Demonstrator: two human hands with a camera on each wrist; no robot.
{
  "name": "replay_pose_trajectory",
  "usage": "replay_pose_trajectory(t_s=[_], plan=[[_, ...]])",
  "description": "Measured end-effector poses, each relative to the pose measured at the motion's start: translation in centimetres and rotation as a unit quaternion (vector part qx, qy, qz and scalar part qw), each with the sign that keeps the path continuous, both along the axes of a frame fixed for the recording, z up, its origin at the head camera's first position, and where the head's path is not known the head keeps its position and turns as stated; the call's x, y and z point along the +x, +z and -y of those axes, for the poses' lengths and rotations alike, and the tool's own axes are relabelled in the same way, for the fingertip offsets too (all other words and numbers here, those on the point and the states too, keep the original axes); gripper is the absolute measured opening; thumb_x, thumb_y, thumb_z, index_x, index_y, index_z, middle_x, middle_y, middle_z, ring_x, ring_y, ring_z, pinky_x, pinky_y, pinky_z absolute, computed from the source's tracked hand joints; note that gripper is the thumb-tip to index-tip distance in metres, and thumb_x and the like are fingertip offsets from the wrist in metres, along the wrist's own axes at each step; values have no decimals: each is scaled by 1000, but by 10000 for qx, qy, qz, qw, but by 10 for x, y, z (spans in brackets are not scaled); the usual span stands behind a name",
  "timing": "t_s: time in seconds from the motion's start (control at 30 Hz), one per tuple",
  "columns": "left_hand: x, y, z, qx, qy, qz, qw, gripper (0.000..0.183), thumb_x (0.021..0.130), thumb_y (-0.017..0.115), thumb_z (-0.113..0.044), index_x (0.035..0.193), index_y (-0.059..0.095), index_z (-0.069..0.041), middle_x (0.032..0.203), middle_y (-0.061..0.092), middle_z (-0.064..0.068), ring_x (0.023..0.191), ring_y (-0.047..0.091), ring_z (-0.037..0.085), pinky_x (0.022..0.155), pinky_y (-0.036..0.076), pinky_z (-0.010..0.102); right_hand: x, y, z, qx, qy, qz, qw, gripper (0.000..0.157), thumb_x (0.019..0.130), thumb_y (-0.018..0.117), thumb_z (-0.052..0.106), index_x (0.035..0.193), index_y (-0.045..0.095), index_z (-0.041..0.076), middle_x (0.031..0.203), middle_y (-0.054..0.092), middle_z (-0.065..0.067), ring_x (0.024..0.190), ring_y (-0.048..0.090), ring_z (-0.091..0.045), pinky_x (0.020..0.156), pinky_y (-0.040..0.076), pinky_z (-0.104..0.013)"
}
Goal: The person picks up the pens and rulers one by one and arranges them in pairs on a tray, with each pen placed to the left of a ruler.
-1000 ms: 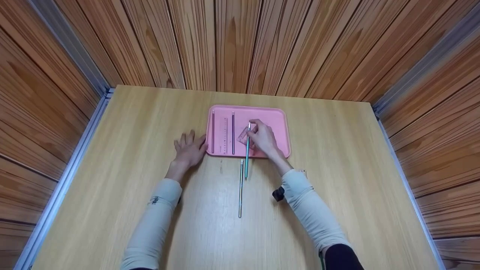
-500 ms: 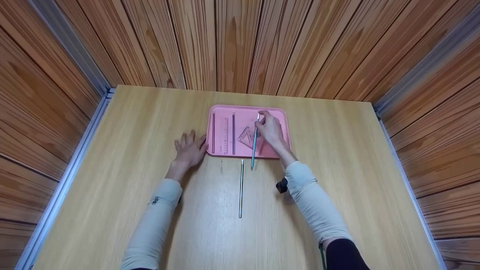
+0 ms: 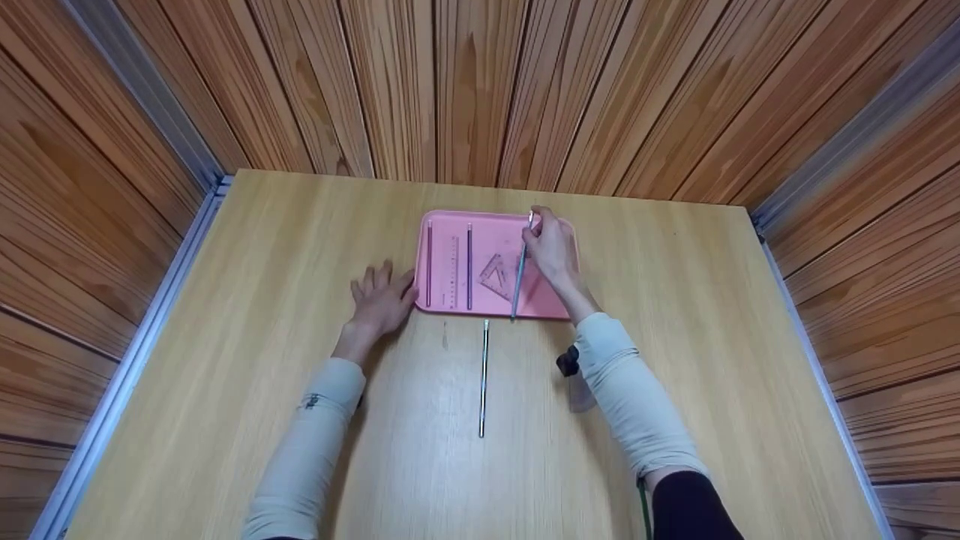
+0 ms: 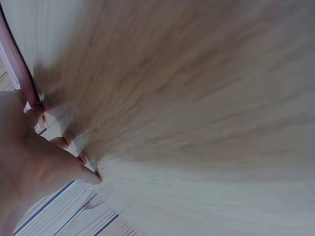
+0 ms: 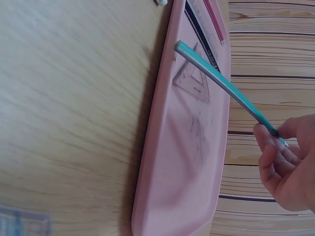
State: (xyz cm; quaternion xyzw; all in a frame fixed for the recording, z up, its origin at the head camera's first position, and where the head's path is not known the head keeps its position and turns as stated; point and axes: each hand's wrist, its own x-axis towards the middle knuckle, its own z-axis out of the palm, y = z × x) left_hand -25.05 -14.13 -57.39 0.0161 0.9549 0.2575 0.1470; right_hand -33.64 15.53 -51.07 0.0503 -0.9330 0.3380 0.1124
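My right hand (image 3: 553, 251) pinches a teal pencil (image 3: 520, 274) near its white-tipped end, above the right part of a pink tray (image 3: 448, 215). In the right wrist view the teal pencil (image 5: 221, 81) slants over the tray, its blunt end toward the near rim. My left hand (image 3: 380, 302) lies on the table with fingers spread, its thumb side at the tray's left rim. Inside the tray are a red pencil (image 3: 429, 264), a clear ruler (image 3: 454, 271), a dark purple pencil (image 3: 469, 266) and a clear set square (image 3: 495, 276).
A dark, shiny pencil (image 3: 484, 379) lies on the wooden table (image 3: 420, 465) just in front of the tray. Under my right wrist sits a see-through object (image 3: 581, 396), mostly covered by the arm. Wood-plank walls (image 3: 465, 90) enclose the back and sides.
My right hand has carried the teal pencil right and away from me, so it is now mostly over the tray and the set square is uncovered. The left hand stays put.
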Motion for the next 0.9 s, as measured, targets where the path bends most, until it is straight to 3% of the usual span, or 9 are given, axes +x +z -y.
replay_pose_trajectory(t_s=[0.3, 0.5, 0.7, 0.9], plan=[[0, -1, 0, -23, -18, 24, 10000, 57, 105, 29, -51, 158, 25, -29, 168, -2, 16, 151, -13, 46, 116, -13, 68, -7, 1, -1, 5, -139, 124, 9998, 44, 94, 59, 15, 137, 57, 5, 83, 64, -6, 72, 60, -20, 68, 50, -38], [-1, 1, 0, 19, -3, 55, 10000, 58, 105, 29, -51, 158, 25, -29, 168, -3, 15, 152, -14, 44, 116, -14, 68, -13, 0, -1, 73, -139, 245, 9996, 48, 93, 61, 13, 140, 54, 5, 87, 66, -10, 77, 62, -24, 72, 53, -44], [1, 0, 0, 100, -30, -20, 9999, 57, 105, 29, -51, 158, 25, -30, 168, -3, 15, 151, -13, 45, 116, -14, 68, -12, -12, -2, 399, -168, 266, 9987, 52, 90, 64, 11, 140, 53, 6, 95, 68, -11, 92, 64, -27, 86, 53, -43], [-1, -1, 1, 7, -22, -20, 10000, 57, 105, 29, -51, 158, 25, -30, 168, -3, 16, 151, -13, 46, 116, -14, 68, -7, -26, 5, 531, 212, 815, 9950, 48, 90, 64, 8, 136, 55, 3, 109, 60, -15, 94, 61, -29, 81, 54, -42]])
